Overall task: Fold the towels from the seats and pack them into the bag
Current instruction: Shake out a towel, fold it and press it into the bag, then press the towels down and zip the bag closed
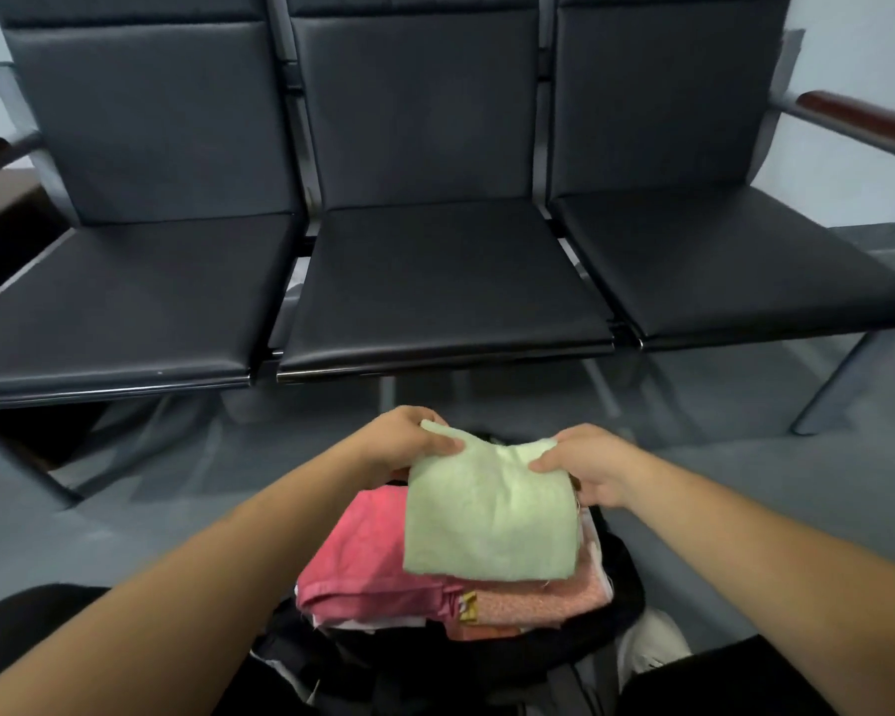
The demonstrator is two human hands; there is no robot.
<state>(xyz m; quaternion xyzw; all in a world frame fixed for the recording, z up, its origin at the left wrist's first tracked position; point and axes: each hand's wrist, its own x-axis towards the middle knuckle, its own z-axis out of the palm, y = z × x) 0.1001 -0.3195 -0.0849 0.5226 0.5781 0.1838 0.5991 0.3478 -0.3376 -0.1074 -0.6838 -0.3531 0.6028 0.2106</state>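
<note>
A folded pale green towel [489, 514] lies on top of a stack in the open black bag [626, 591] in front of me. My left hand [409, 436] pinches its far left corner. Its far right corner is gripped by my right hand [585, 465]. Under it sit a folded deep pink towel [363, 555] on the left and a lighter pink patterned towel [538, 599] on the right. The three black seats [435, 281] beyond the bag hold no towels.
The row of black seats spans the view, with a brown armrest [858, 118] at the far right and metal legs [838, 385] on the grey floor. A dark wooden piece of furniture [1, 219] stands at the left edge.
</note>
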